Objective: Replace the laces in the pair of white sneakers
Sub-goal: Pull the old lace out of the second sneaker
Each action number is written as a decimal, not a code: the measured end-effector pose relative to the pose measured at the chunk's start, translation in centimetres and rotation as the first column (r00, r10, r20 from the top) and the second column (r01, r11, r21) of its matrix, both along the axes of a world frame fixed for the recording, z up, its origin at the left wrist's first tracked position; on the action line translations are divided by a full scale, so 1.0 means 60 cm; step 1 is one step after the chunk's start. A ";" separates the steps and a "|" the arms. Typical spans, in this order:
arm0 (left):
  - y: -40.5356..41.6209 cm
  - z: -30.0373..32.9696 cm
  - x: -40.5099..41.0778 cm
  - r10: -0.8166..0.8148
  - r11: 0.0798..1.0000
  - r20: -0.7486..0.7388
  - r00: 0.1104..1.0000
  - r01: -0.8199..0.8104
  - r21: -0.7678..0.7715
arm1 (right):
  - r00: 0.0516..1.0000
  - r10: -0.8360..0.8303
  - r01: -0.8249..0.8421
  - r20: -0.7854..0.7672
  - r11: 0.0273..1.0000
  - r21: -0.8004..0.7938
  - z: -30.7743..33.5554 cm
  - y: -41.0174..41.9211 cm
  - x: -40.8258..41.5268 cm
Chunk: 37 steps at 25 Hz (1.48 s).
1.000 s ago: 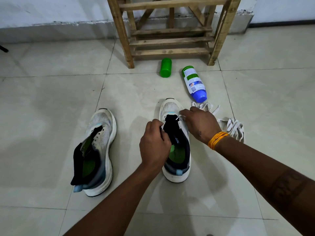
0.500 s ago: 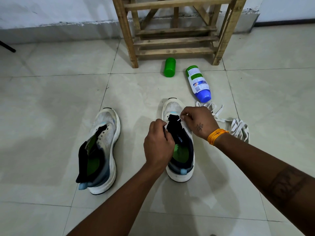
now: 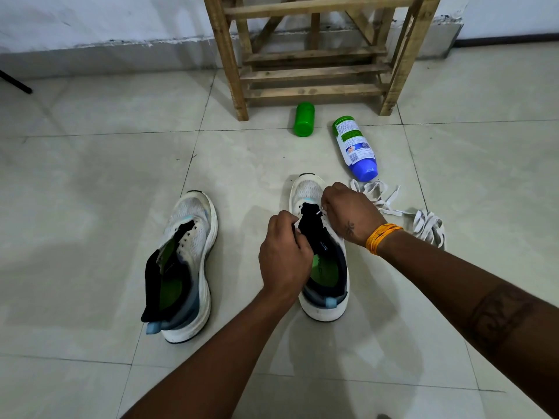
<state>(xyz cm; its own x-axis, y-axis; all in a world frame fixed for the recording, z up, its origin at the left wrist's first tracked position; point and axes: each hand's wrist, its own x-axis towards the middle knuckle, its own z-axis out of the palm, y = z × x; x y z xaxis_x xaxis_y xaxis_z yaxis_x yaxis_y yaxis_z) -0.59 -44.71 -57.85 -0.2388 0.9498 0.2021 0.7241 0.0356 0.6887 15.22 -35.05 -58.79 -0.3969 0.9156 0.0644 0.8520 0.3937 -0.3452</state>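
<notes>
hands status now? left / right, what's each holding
Left hand: closed, pinching the left eyelet edge of the right sneaker.
Right hand: closed, pinching a white lace tip at that sneaker's eyelets.

Over the last second the right hand (image 3: pixel 351 213) slides forward along the right-hand sneaker (image 3: pixel 308 192), from beside the eyelet row toward the toe end, its fingers pinching the white lace tip (image 3: pixel 319 212) at a front eyelet. The left hand (image 3: pixel 284 258) moves slightly up the black tongue (image 3: pixel 311 225), gripping the sneaker's left edge
</notes>
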 end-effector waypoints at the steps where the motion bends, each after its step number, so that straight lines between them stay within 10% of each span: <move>1: -0.001 0.000 0.000 0.000 1.000 0.003 1.000 0.000 -0.004 | 0.999 -0.027 0.027 -0.023 1.000 -0.007 -0.003 0.000 -0.004; 7: 0.005 -0.002 -0.004 0.045 0.999 0.017 0.999 -0.045 0.004 | 0.923 -0.310 0.288 -0.226 0.949 -0.127 -0.013 -0.016 0.001; 13: 0.005 0.002 -0.010 0.004 1.000 0.015 1.000 -0.003 -0.010 | 0.932 -0.064 0.052 -0.357 0.998 -0.044 -0.010 -0.016 0.017; 21: 0.030 0.044 -0.003 -0.083 0.997 -0.053 0.995 0.083 -0.006 | 0.938 -0.137 0.116 -0.317 0.990 -0.086 -0.012 -0.017 0.004; 27: 0.161 0.076 0.001 -0.318 0.862 -0.212 0.924 0.189 -0.469 | 0.807 -0.249 0.139 -0.535 0.961 -0.239 -0.021 -0.020 0.006; 32: 0.167 0.042 -0.008 -0.351 0.879 -0.128 0.927 0.280 -0.385 | 0.699 -0.346 0.203 -0.626 0.935 -0.290 -0.030 -0.021 0.007; 37: 0.155 0.016 -0.012 -0.376 0.877 -0.080 0.923 0.326 -0.354 | 0.806 -0.227 0.204 -0.546 0.973 -0.104 -0.031 -0.025 0.004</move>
